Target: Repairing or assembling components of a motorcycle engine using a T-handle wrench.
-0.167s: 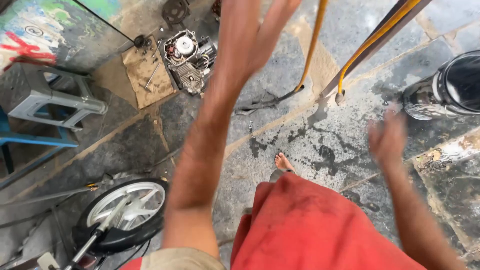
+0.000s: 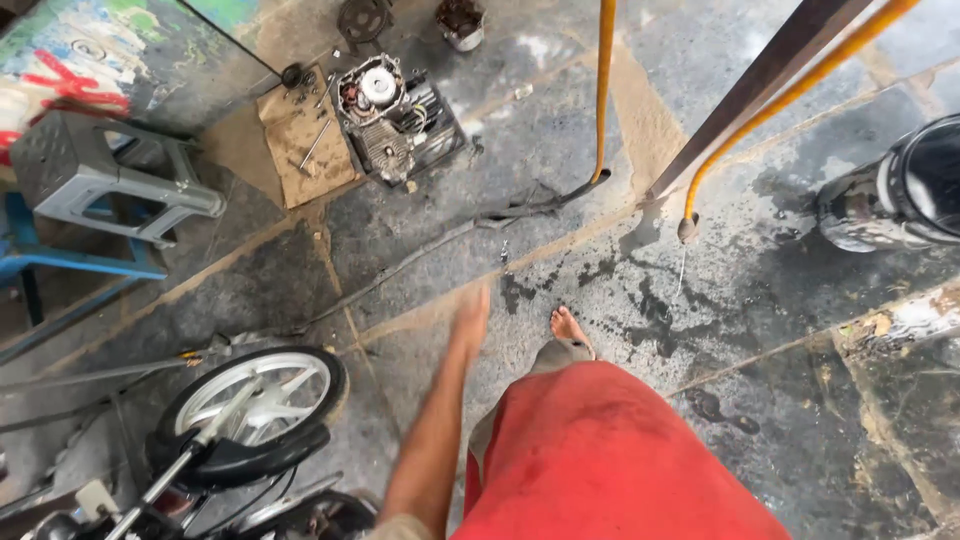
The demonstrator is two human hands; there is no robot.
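Fingers point(image 2: 478, 300) of your left hand point(image 2: 470, 320) together, straight, holding nothing, hanging over the wet floor point(image 2: 780, 300); right hand out of view. Nearest: loose cable point(image 2: 420, 250), front wheel point(image 2: 255, 392). Risk: bare foot point(image 2: 566, 325) could slip or snag that cable.

Rough, oil-stained stone floor point(image 2: 560, 200); matt red cloth apron point(image 2: 610, 460); glossy metal wheel point(image 2: 250, 395) (black rubber tyre); grey plastic stool point(image 2: 100, 175).

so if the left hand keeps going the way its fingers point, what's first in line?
The left hand holds nothing and points up the frame. The dark cable lying on the stone floor crosses that line first; depth is unclear.
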